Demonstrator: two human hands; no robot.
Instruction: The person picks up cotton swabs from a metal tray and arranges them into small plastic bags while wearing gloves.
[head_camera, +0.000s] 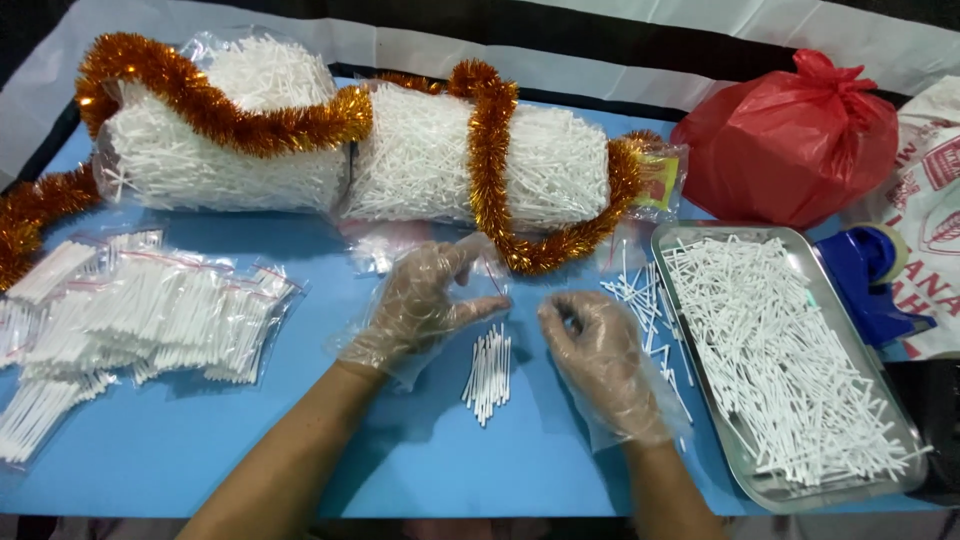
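A small clear bag (480, 262) is pinched in the left hand (425, 300), while the swab bundle (488, 372), lengthwise toward the person, lies just left of the empty, loosely curled right hand (598, 360)

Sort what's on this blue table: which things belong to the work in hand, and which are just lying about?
In use:
left hand, gloved, holding a small clear bag
right hand, gloved
bundle of cotton swabs
metal tray of loose swabs
filled small bags

Lying about:
gold tinsel
red plastic bag
blue tape dispenser
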